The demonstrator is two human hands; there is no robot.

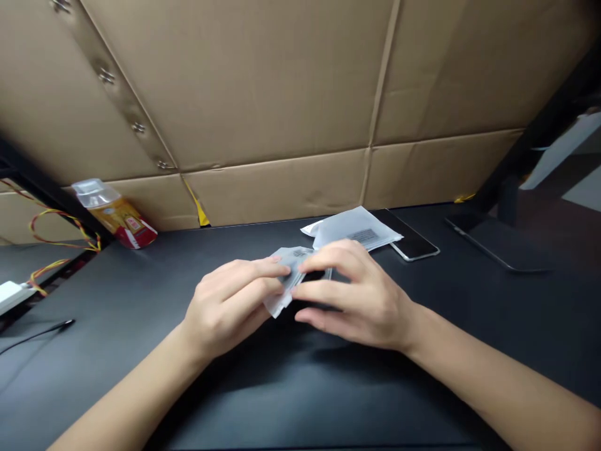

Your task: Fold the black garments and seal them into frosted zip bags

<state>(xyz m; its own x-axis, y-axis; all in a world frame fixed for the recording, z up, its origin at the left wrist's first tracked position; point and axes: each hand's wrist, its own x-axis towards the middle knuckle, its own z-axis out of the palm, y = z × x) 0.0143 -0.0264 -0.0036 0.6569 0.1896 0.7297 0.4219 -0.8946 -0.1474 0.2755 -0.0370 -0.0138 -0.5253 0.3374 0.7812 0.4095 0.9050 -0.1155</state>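
Cardboard [282,94]: biggest thing here by a mile, a brown sheet standing across the whole far side, creased, with a row of metal staples running down its left part.
Table [225,407]: dark top, fills pretty much everything near and in the middle.
Right hand [357,294]: reaching in from the near right, fingers bent, fingertips on the small bag [282,297]. Thumb sits apart below the others. Honestly can't tell if it's really gripping or just pressing.
Left hand [235,300]: in from the near left, grasping that same bag by its left side, fingers on top, thumb hidden.
Slab [498,241]: dark, flat, phone-shaped, lying on the right by itself, bit blurry.
Big bag [345,225]: whitish, dark print on it, just beyond the right hand, overlapping the phone.
Phone [413,241]: black with a pale edge, sticking out to the right from under the big bag.
Bottle [119,216]: far left by the cardboard, clear cap, yellow and red body.
Small bag: see-through whitish, creased, dark print at its far end, in the middle between both hands.
White block [13,295]: left edge, yellow-red wires [35,275] beside it.
Cable [61,326]: black, near left, plug end on the table.
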